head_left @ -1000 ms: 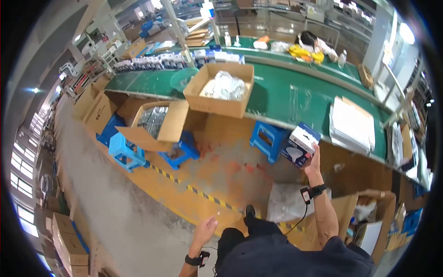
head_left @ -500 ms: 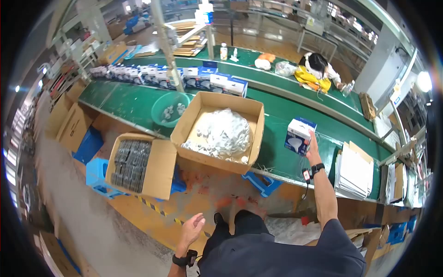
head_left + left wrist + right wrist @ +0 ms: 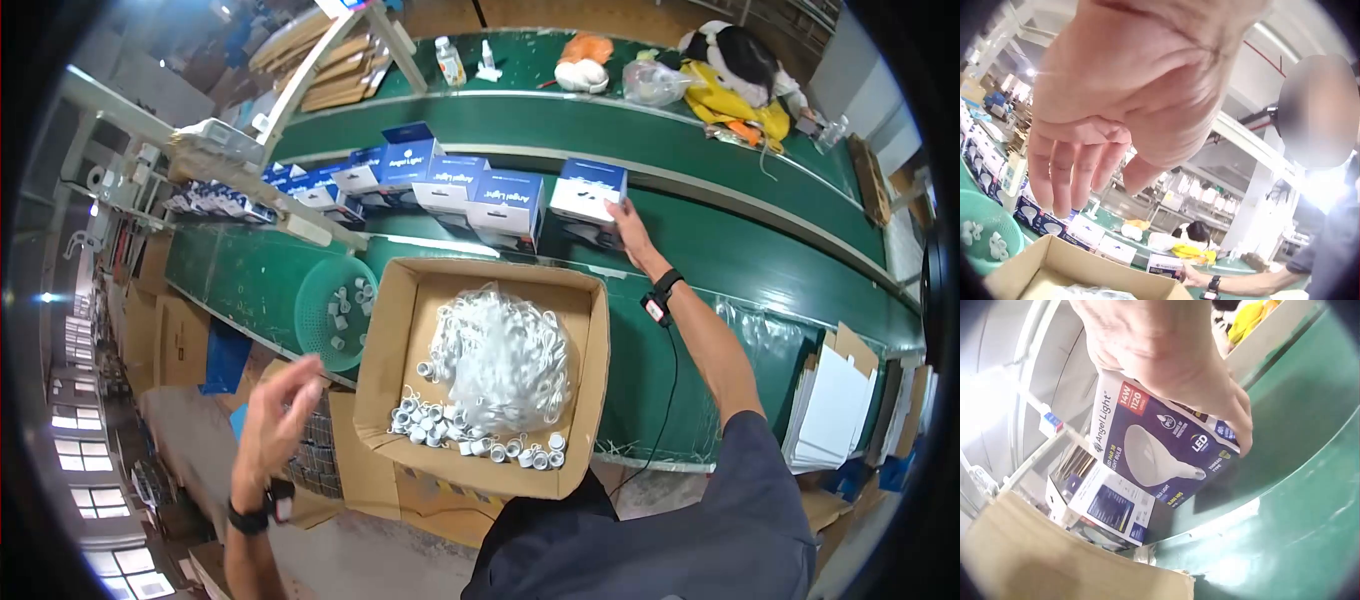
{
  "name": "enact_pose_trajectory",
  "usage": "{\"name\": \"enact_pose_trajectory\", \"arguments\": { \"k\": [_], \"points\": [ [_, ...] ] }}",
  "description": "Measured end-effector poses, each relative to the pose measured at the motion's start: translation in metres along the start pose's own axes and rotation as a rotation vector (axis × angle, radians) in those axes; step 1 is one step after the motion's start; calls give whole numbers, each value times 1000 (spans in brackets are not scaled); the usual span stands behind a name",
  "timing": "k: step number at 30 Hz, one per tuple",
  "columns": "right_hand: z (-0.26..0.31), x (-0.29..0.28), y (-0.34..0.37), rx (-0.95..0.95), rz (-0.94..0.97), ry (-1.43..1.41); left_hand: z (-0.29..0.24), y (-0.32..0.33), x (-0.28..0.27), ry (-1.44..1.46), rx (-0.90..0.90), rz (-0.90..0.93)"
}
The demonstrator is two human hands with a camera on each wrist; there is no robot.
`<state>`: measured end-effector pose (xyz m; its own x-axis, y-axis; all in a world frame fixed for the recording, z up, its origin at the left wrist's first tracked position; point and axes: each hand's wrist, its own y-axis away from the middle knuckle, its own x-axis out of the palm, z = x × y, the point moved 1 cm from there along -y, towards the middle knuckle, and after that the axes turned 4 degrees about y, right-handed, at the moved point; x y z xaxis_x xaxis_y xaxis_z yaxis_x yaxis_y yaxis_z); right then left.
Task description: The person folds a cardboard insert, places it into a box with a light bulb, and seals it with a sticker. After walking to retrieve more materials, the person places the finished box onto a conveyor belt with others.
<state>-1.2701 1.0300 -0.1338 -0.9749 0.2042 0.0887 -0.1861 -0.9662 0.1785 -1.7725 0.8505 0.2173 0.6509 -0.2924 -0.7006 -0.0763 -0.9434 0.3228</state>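
Note:
My right hand (image 3: 630,232) grips a blue and white light bulb box (image 3: 588,195) by its right side, low over the green bench. In the right wrist view the light bulb box (image 3: 1154,447) shows a printed bulb, with my thumb and fingers around its edge. Just left of it stands a row of similar boxes (image 3: 505,205). My left hand (image 3: 275,415) hangs in the air left of the open carton, fingers loosely extended and holding nothing. Inside the carton (image 3: 375,370) lie a clear bag of white parts (image 3: 510,360) and several loose white caps (image 3: 430,422).
A green basket (image 3: 312,290) with white pieces stands left of the carton. White sheets (image 3: 830,405) are stacked at the bench's right. Behind, a person (image 3: 745,60) leans on the far bench near a yellow cloth (image 3: 740,105). A metal post (image 3: 285,210) rises at left.
My right hand has carried the light bulb box forward and left to the end of the box row. My left hand has risen beside the carton, and the view has moved closer to the bench.

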Motion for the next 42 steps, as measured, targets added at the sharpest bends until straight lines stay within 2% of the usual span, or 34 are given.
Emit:
{"name": "enact_pose_trajectory", "arguments": {
  "k": [1, 2, 5, 6, 7, 8, 9, 10, 11, 12, 13, 15, 16, 17, 18, 19, 20, 22, 24, 25, 26, 28, 29, 30, 32, 34, 35, 36, 37, 38, 39, 40, 41, 42],
  "points": [
    [2, 14, -3, 140, 55, 109, -2, -36, 5, 13, 102, -11],
    [2, 18, -7, 275, 112, 221, -1, -73, 6, -2, 116, 43],
    [37, 6, -27, 242, 203, 388, -1, -165, 24, 82, 70, 103],
    [68, 2, -38, 169, 197, 437, 5, -192, 35, 82, 86, 133],
    [98, -3, -51, 196, 133, 564, 8, -213, 47, 82, 97, 165],
    [105, -17, -79, 63, 109, 653, 4, -229, 61, -13, 118, 148],
    [118, -26, -112, -177, 170, 728, 1, -240, 77, -110, 138, 129],
    [146, -14, -129, -197, 221, 707, 4, -247, 92, -103, 122, 121],
    [183, 8, -138, -218, 274, 847, 8, -255, 106, -205, 270, 61],
    [209, 34, -146, -246, 394, 861, 11, -263, 114, -315, 420, 3],
    [208, 46, -179, -356, 541, 872, 13, -260, 114, -317, 403, 6],
    [230, 106, -192, -422, 732, 949, 1, -239, 111, -186, 258, 265],
    [230, 140, -204, -357, 752, 966, -7, -227, 107, -127, 193, 316],
    [215, 173, -218, -388, 722, 868, -4, -221, 111, -110, 194, 288],
    [201, 206, -232, -477, 786, 914, -1, -218, 112, -102, 195, 250],
    [173, 235, -248, -677, 716, 996, 5, -220, 115, -94, 197, 184],
    [140, 261, -260, -797, 598, 934, 4, -223, 115, -107, 181, 179],
    [107, 295, -268, -616, 554, 828, 6, -227, 119, 60, 28, 69],
    [87, 316, -267, -602, 569, 860, 4, -218, 117, 79, 31, 79],
    [82, 320, -265, -483, 671, 894, -1, -212, 117, 153, -14, 88],
    [75, 323, -263, -475, 680, 885, -3, -208, 118, 227, -56, 96],
    [73, 323, -263, -502, 489, 907, 3, -215, 125, 251, -121, 97],
    [76, 319, -258, -595, 397, 874, 9, -222, 132, 317, -156, 59],
    [86, 318, -255, -602, 393, 876, 10, -230, 137, 385, -188, 22],
    [113, 299, -249, -690, 345, 583, 7, -247, 147, 474, -213, 80],
    [167, 273, -235, -829, 272, 588, -1, -261, 158, 513, -175, 35],
    [194, 263, -214, -836, 190, 271, 4, -269, 166, 534, -158, 37],
    [219, 227, -214, -754, 249, 460, 10, -279, 174, 534, -138, 45],
    [231, 204, -201, -862, 118, 445, 17, -289, 183, 628, -215, 45],
    [253, 176, -175, -875, 136, 390, 13, -297, 190, 731, -292, 53],
    [269, 140, -154, -894, 81, 461, 4, -305, 190, 883, -388, 66],
    [265, 87, -152, -757, 69, 566, 2, -314, 196, 982, -457, 15],
    [271, 57, -124, -689, 59, 476, 4, -328, 201, 1008, -479, 47],
    [269, 27, -97, -626, -38, 420, 8, -341, 204, 1022, -504, 71]
  ]
}}
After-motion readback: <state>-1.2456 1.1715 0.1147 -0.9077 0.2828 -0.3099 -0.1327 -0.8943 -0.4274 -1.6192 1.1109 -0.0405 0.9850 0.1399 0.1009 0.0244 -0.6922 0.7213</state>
